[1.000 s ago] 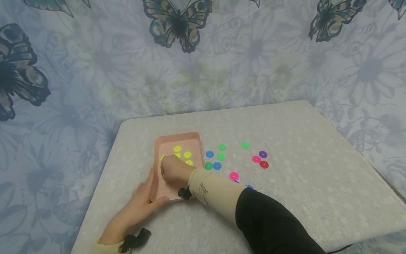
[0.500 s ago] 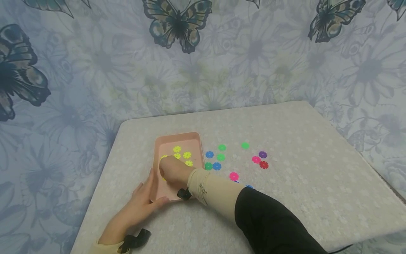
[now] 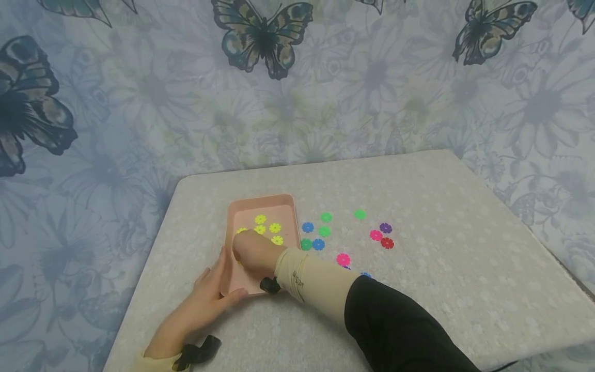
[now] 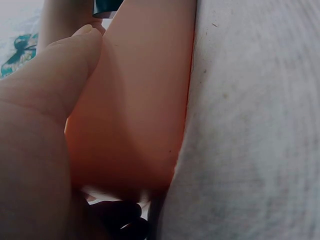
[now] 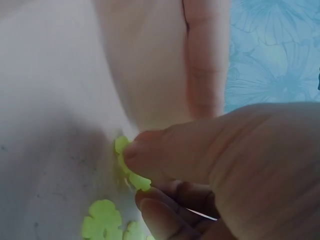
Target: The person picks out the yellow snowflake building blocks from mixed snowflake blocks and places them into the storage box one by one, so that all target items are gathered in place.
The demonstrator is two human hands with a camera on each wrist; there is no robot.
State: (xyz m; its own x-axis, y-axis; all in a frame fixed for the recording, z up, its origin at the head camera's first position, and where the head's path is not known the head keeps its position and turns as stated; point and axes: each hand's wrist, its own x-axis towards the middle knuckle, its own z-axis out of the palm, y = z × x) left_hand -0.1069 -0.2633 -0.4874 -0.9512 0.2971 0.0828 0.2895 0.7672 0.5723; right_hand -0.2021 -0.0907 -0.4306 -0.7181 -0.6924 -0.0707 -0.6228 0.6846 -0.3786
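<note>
In the head view a shallow pink tray (image 3: 239, 210) lies on the table with several yellow flower-shaped discs (image 3: 275, 227) in it. My right hand (image 3: 254, 254) reaches over the tray and pinches a yellow flower-shaped disc (image 5: 139, 181) between thumb and fingers near the tray floor. Another yellow disc (image 5: 102, 220) lies close below it in the right wrist view. My left hand (image 3: 202, 302) rests around the tray's near-left corner. Its straight fingers lie along the left wall, its thumb along the near wall. The right hand hides part of the tray.
Loose discs lie right of the tray: green (image 3: 324, 231), blue (image 3: 318, 244), pink (image 3: 343, 259), purple (image 3: 386, 228) and red (image 3: 387, 243). The right forearm partly covers some of them. A pale patterned cloth (image 3: 446, 206) covers the table, which meets a butterfly-patterned wall (image 3: 325, 113).
My right hand has shifted very slightly left inside the tray. The left hand, tray and loose discs stay in place; the head view tips a little.
</note>
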